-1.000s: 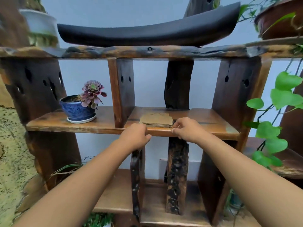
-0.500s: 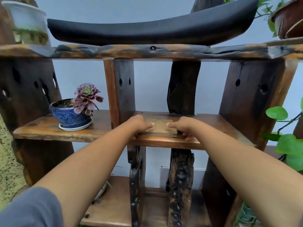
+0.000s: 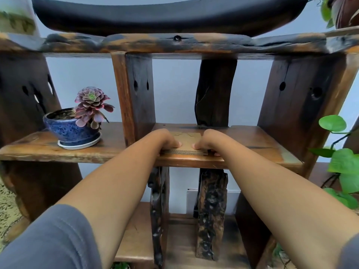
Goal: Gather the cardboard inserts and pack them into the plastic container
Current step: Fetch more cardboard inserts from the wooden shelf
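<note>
A flat stack of brown cardboard inserts (image 3: 187, 141) lies at the front of the middle wooden shelf (image 3: 252, 140). My left hand (image 3: 165, 139) grips the stack's left end, fingers over the top. My right hand (image 3: 208, 139) grips the right end the same way, its thumb under the front edge. The stack rests on the shelf. No plastic container is in view.
A blue pot with a purple succulent (image 3: 77, 125) stands on the shelf to the left, past a wooden upright (image 3: 136, 98). A dark post (image 3: 213, 94) stands behind the stack. Green vine leaves (image 3: 342, 162) hang at the right. A black curved piece (image 3: 165, 12) lies on top.
Both hands have moved from the shelf's front edge onto the ends of the cardboard stack and closed on it. The camera has come closer to the shelf.
</note>
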`<action>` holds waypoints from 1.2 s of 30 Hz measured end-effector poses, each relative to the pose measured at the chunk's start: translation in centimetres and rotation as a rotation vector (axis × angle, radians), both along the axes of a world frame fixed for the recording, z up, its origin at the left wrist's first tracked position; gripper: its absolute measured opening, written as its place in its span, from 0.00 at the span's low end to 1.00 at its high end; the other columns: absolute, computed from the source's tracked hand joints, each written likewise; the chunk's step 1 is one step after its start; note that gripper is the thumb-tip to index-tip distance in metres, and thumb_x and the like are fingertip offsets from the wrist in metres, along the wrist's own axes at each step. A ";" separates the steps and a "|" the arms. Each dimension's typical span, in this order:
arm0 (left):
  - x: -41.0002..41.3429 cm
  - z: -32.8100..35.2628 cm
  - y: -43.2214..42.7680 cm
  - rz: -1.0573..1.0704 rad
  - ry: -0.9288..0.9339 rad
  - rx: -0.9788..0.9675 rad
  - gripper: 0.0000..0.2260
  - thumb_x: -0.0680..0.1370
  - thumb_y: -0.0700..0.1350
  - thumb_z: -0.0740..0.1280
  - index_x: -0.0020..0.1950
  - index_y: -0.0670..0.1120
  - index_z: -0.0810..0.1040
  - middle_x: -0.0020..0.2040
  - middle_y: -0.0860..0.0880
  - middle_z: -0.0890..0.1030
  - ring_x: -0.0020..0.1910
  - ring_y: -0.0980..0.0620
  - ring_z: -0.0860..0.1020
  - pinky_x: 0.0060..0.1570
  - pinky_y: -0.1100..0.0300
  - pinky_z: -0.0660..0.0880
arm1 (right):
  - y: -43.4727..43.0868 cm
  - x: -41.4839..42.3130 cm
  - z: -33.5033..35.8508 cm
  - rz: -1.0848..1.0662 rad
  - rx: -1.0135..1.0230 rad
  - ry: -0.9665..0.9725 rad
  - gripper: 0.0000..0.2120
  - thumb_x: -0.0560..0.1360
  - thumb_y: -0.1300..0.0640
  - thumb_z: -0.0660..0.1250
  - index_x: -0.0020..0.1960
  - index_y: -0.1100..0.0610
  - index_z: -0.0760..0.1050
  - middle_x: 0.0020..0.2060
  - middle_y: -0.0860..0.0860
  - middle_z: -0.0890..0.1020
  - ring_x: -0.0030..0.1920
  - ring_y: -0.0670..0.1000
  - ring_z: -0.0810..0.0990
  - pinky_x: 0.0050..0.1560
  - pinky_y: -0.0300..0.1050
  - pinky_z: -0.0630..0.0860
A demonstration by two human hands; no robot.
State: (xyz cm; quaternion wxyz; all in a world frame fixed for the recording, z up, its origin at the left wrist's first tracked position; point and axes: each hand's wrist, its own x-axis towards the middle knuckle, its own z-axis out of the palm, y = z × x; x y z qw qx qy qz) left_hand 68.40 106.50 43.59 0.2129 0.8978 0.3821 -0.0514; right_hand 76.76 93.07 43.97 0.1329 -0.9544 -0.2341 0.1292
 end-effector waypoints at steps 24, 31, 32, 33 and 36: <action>-9.6 -4.8 -8.9 0.002 -0.446 0.212 0.28 0.72 0.59 0.72 0.62 0.41 0.72 0.58 0.41 0.80 0.57 0.41 0.78 0.50 0.52 0.75 | -10.0 -7.5 -5.9 0.032 0.354 -0.279 0.26 0.71 0.43 0.72 0.58 0.61 0.72 0.52 0.57 0.82 0.51 0.59 0.80 0.41 0.47 0.71; -15.2 -11.5 -15.2 -0.032 -0.365 0.097 0.23 0.72 0.57 0.72 0.57 0.41 0.75 0.54 0.43 0.81 0.52 0.44 0.79 0.41 0.57 0.70 | -17.2 -13.0 -12.1 0.028 0.303 -0.294 0.16 0.73 0.42 0.69 0.46 0.54 0.70 0.41 0.50 0.78 0.38 0.51 0.73 0.35 0.45 0.68; -16.2 -12.6 -16.1 -0.033 -0.354 0.082 0.23 0.72 0.58 0.72 0.57 0.41 0.75 0.54 0.43 0.81 0.52 0.44 0.79 0.42 0.57 0.70 | -18.2 -13.8 -13.1 0.019 0.313 -0.259 0.15 0.74 0.43 0.69 0.46 0.53 0.71 0.41 0.49 0.77 0.37 0.50 0.73 0.35 0.44 0.68; -17.1 -13.8 -17.0 -0.035 -0.336 0.070 0.24 0.72 0.59 0.72 0.57 0.42 0.75 0.54 0.44 0.81 0.52 0.44 0.79 0.42 0.57 0.70 | -19.1 -14.7 -14.1 0.012 0.320 -0.224 0.14 0.74 0.43 0.69 0.46 0.53 0.71 0.41 0.49 0.78 0.35 0.48 0.72 0.33 0.42 0.67; -20.3 -17.4 -19.4 -0.030 -0.276 0.019 0.24 0.71 0.59 0.72 0.57 0.43 0.75 0.55 0.45 0.80 0.54 0.45 0.79 0.42 0.58 0.69 | -22.1 -17.7 -17.5 0.012 0.275 -0.145 0.13 0.74 0.44 0.68 0.45 0.51 0.69 0.45 0.51 0.81 0.37 0.49 0.76 0.34 0.43 0.66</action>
